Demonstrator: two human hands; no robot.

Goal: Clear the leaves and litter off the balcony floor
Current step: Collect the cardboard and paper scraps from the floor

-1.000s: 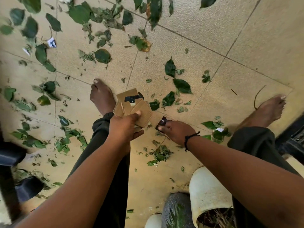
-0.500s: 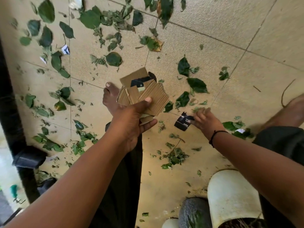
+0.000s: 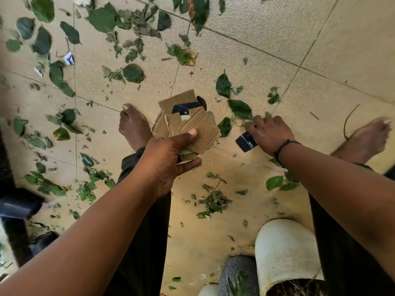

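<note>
A person stands barefoot on a tiled balcony floor (image 3: 245,60) strewn with green leaves (image 3: 239,108). The left hand (image 3: 168,159) grips a stack of cardboard scraps (image 3: 190,124), thumb on top. The right hand (image 3: 269,133), fingers curled, appears to pinch a dark card (image 3: 245,142) beside leaves.

Head view looks steeply down, floor (image 3: 245,60) seemingly near.

Both arms reach down; left grip (image 3: 171,154) clamped, thumb on top, right grip (image 3: 269,133) curled, knuckles up.
</note>
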